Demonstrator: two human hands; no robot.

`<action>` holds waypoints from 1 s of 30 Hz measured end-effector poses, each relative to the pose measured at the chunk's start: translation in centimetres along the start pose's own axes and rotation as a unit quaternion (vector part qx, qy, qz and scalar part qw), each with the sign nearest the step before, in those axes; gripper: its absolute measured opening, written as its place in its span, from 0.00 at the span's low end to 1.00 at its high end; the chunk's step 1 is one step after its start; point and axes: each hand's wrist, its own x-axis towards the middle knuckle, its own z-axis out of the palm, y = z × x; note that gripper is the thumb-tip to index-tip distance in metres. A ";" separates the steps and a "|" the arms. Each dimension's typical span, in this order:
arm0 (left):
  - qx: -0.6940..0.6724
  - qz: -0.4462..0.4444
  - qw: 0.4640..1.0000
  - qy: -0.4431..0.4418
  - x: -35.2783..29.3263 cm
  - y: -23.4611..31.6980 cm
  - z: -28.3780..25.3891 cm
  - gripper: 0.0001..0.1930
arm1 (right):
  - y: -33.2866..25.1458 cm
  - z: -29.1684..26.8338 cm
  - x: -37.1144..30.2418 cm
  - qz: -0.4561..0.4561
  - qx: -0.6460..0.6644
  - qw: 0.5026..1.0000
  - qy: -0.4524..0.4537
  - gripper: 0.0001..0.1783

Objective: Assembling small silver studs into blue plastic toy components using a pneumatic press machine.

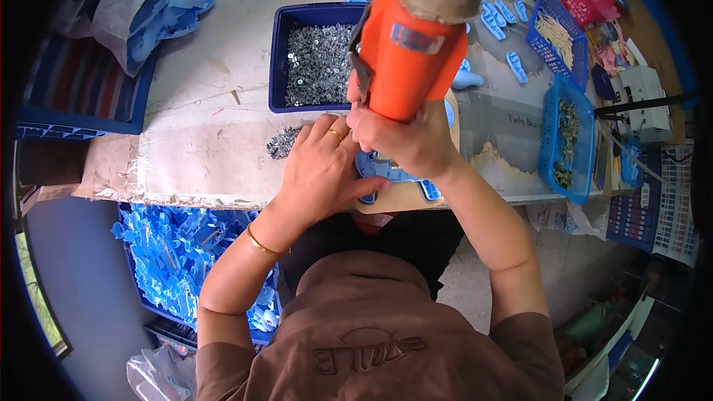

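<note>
My right hand point(416, 141) is wrapped around the lower end of an orange power screwdriver point(412, 52), which stands nearly upright. The tool's tip is hidden behind my fingers. Under it, a flat light-blue plastic part point(397, 172) lies on a tan board point(386, 199) at the table's front edge. My left hand point(316, 156) grips the part's left side, its thumb stretched across the near edge and its fingers curled close to the right hand. Beside the left fingers is a small heap of screws point(281, 144).
A dark blue bin point(277, 52) of small metal pieces stands behind my left hand. Blue plastic parts point(492, 21) lie at the far right, near a blue basket point(553, 11) and a blue tray point(553, 167). Below the table's left is a crate heaped with blue parts point(182, 252).
</note>
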 end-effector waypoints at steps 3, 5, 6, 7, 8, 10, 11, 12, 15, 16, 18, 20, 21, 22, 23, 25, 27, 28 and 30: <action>-0.007 -0.011 1.000 0.018 0.0 0.1 0.1 0.31 | 1.3 -0.4 -0.4 -0.037 -0.020 0.999 -0.013 0.15; -0.011 -0.015 1.000 0.019 0.1 0.3 0.1 0.32 | 1.8 -0.4 -0.5 -0.067 -0.027 0.997 -0.017 0.15; -0.015 -0.018 0.999 0.022 0.1 0.3 0.1 0.32 | 2.0 -0.1 -0.6 -0.091 -0.043 0.995 0.000 0.15; -0.014 -0.017 1.000 0.023 0.0 0.3 0.1 0.32 | 2.1 0.1 -0.6 -0.114 -0.060 0.991 0.018 0.15; -0.010 -0.019 1.000 0.014 0.0 0.3 0.1 0.33 | 1.8 0.0 -0.6 -0.116 -0.061 0.991 0.018 0.15; -0.006 -0.016 1.000 0.007 0.1 0.3 0.3 0.34 | 1.0 -0.2 -0.4 -0.010 -0.009 1.000 0.005 0.15; -0.002 -0.007 1.000 0.006 0.0 0.3 0.5 0.35 | 0.3 -0.2 -0.3 -0.013 -0.012 1.000 0.007 0.15; 0.005 0.000 1.000 0.006 -0.1 0.2 0.5 0.36 | -0.5 -0.1 -0.1 -0.005 -0.014 1.000 -0.001 0.15; -0.045 -0.028 0.998 -0.022 -0.6 0.3 0.7 0.37 | -3.5 0.5 0.6 -0.070 -0.144 0.987 -0.018 0.22; -0.041 -0.025 0.999 -0.018 -0.8 0.4 0.6 0.37 | -4.5 0.7 0.8 -0.096 -0.189 0.977 -0.018 0.25; -0.040 -0.057 0.997 -0.016 -1.7 0.4 0.3 0.36 | -7.4 1.1 1.0 -0.190 -0.276 0.942 0.006 0.23; -0.043 -0.051 0.998 -0.004 -1.9 1.0 -0.7 0.33 | -13.2 -1.2 0.8 -0.243 -0.543 0.803 0.046 0.20; -0.057 -0.025 0.998 -0.003 -1.0 1.8 -0.9 0.30 | -17.0 -2.5 0.0 -0.225 -0.690 0.680 0.106 0.19; -0.061 -0.015 0.998 -0.003 -0.7 2.5 -1.2 0.27 | -17.8 -3.1 1.0 -0.224 -0.690 0.679 0.112 0.19; -0.055 -0.001 0.998 0.005 -0.6 3.0 -1.2 0.23 | -18.0 -4.1 3.7 -0.230 -0.578 0.779 0.084 0.20; -0.053 0.020 0.998 0.006 -0.3 3.4 -0.8 0.22 | -17.9 -6.5 9.7 -0.227 -0.321 0.919 0.022 0.22; -0.049 0.042 0.998 0.002 -0.2 3.7 -0.2 0.19 | -18.5 -7.0 10.8 -0.217 -0.183 0.959 -0.009 0.23; -0.049 0.038 0.998 0.002 -0.3 3.9 0.0 0.19 | -18.5 -6.9 10.8 -0.212 -0.230 0.950 -0.023 0.24; -0.035 0.057 0.998 0.003 0.1 4.2 0.4 0.18 | -18.1 -6.7 10.3 -0.204 -0.277 0.938 -0.035 0.25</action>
